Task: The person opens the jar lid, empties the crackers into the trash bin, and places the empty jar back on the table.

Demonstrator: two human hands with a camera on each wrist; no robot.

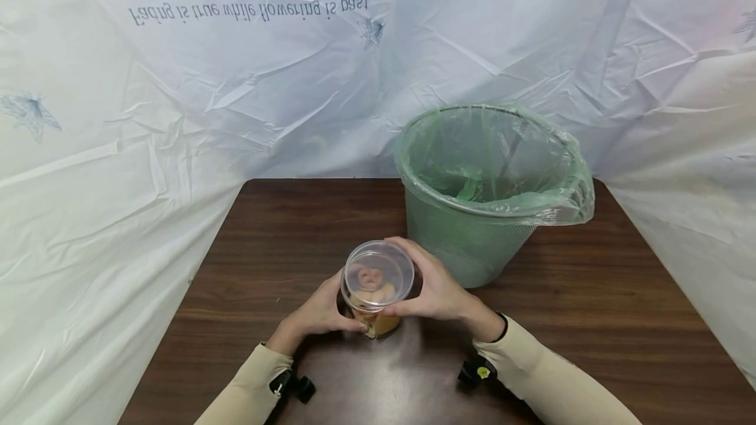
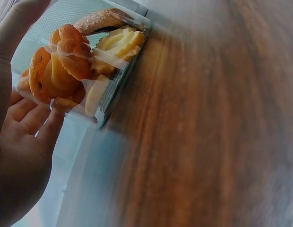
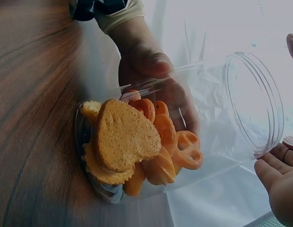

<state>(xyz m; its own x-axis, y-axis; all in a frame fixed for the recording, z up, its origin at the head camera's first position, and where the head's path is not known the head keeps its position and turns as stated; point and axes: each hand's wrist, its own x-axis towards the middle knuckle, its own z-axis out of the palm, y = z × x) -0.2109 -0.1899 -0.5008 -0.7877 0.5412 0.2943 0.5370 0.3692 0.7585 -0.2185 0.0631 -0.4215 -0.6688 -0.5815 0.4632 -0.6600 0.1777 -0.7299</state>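
Note:
A clear plastic jar [image 3: 210,106] of cookies stands on the table, its threaded mouth facing up. My left hand [image 1: 319,307] holds the jar round its side, thumb in front and fingers behind. Across the mouth, my right hand [image 1: 438,287] grips a clear round lid [image 1: 386,267] by its edge; only a sliver of the lid shows in the right wrist view, beside the rim. Inside, low in the jar, lie a heart-shaped cookie [image 3: 125,135], a pretzel-shaped cookie [image 3: 188,150] and several others. A sugar-coated piece [image 2: 101,21] shows in the left wrist view.
Behind and right of the hands stands a mesh waste bin [image 1: 455,251] lined with a green plastic bag [image 1: 567,199]. White printed sheeting [image 1: 283,84] hangs round the back and sides of the dark wooden table [image 1: 283,228]. Wrist cameras sit on both sleeves.

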